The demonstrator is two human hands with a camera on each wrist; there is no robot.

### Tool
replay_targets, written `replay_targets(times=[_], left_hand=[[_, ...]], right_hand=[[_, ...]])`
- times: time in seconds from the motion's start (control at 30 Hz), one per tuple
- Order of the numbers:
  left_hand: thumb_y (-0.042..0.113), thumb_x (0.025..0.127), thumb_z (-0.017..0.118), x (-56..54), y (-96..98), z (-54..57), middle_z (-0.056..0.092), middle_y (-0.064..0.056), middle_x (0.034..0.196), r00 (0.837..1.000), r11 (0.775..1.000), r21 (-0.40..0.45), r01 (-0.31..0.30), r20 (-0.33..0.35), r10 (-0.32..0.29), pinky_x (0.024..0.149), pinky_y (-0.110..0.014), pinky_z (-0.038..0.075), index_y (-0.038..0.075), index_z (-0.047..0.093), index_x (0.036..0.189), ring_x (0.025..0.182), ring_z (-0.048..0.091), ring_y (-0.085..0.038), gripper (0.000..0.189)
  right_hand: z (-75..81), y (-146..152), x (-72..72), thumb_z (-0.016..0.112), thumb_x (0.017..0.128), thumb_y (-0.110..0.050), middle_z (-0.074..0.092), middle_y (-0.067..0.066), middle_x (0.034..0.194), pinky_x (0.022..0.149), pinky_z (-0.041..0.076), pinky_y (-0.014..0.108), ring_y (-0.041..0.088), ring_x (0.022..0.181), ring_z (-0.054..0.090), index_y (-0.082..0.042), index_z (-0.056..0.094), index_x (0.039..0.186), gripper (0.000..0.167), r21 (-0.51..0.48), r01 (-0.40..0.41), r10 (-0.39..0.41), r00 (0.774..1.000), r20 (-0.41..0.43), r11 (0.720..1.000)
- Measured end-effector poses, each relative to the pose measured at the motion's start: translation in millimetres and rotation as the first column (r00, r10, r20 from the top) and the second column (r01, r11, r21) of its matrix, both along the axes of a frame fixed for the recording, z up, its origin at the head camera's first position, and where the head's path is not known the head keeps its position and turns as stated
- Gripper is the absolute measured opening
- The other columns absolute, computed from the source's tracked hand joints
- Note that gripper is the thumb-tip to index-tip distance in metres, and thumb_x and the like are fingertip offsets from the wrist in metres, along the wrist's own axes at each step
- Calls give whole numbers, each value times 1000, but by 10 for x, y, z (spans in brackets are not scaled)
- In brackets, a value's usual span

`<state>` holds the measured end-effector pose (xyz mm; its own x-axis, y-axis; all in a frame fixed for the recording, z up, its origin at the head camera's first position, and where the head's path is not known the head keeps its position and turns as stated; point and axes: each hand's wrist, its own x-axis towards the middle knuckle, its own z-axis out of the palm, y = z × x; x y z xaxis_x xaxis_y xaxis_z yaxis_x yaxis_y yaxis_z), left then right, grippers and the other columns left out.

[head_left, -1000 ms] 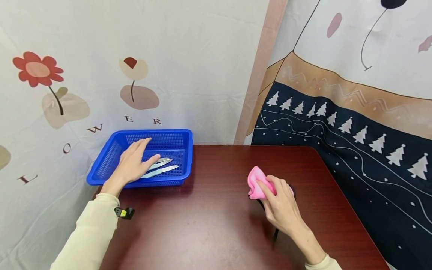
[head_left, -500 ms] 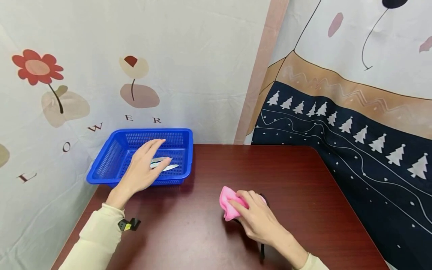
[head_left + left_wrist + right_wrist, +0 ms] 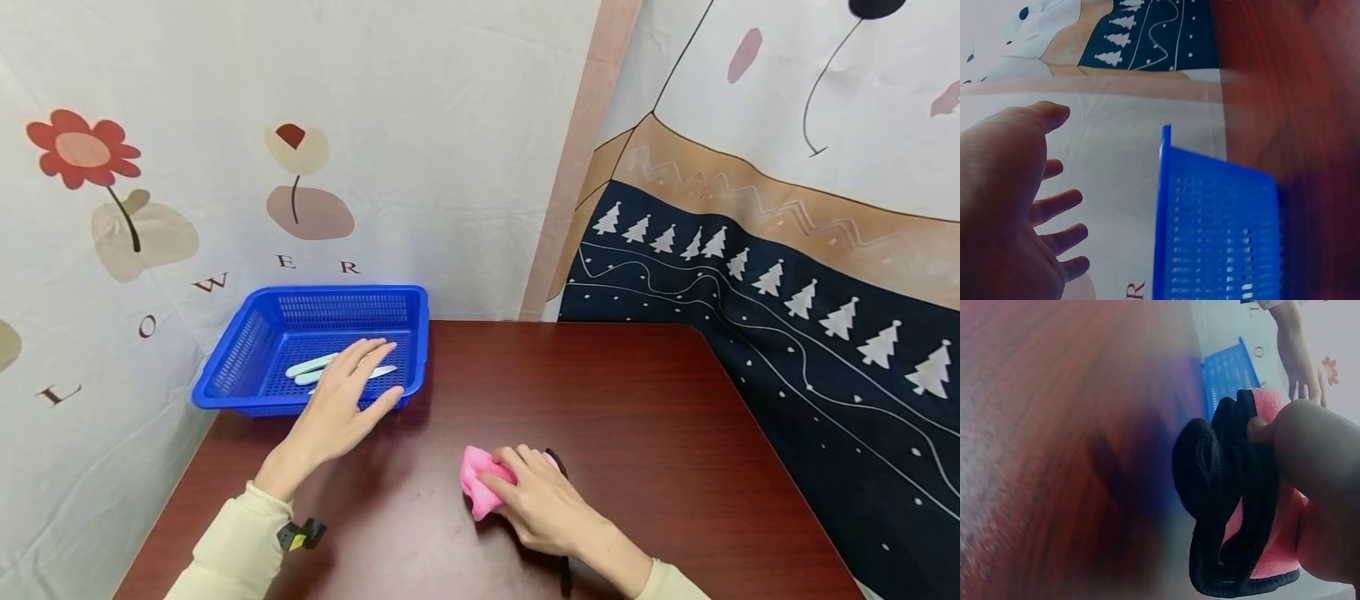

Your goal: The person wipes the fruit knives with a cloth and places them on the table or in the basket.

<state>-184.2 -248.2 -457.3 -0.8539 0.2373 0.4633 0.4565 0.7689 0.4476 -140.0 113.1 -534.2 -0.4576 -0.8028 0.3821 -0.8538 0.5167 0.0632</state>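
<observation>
My right hand (image 3: pixel 542 504) grips a bunched pink cloth (image 3: pixel 480 483) with black trim, above the middle of the table. In the right wrist view, folded black edging (image 3: pixel 1254 500) bunches on the table-facing side of the cloth, with the thumb pressed against it. A black strap hangs below my hand in the head view. Fingers spread, my left hand (image 3: pixel 341 412) is held over the front of a blue plastic basket (image 3: pixel 240 396) and grasps nothing. Inside the basket lie several small knives (image 3: pixel 309 365) with pale green handles, partly covered by that hand.
The basket stands at the back left of a dark red-brown table (image 3: pixel 600 375), against a printed wall cloth (image 3: pixel 465 167). A dark blue cloth with white trees (image 3: pixel 750 350) hangs along the table's right side.
My right hand has carried the pink cloth left and toward the front of the table. My left hand has shifted right and forward off the basket's middle, showing the knife handles.
</observation>
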Motion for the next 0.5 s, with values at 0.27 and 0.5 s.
replay_targets(times=[0.27,0.5], left_hand=[[21,101,83,160,97,-105,61,-22,163,998,999,43,14,-68,-11,128,-75,36,9,61,160,157,50,-48,64],[18,98,86,265,150,-207,65,-17,159,993,998,52,31,-116,-24,126,-73,39,8,66,155,155,52,-45,61]], right_hand=[[-77,-35,38,79,102,-47,65,1,129,90,51,36,19,103,56,-25,71,132,39,25,3,-3,1000,-17,1000],[-113,-5,57,77,103,-52,66,3,144,104,55,42,21,121,62,-28,72,138,43,43,9,-10,1000,18,999]])
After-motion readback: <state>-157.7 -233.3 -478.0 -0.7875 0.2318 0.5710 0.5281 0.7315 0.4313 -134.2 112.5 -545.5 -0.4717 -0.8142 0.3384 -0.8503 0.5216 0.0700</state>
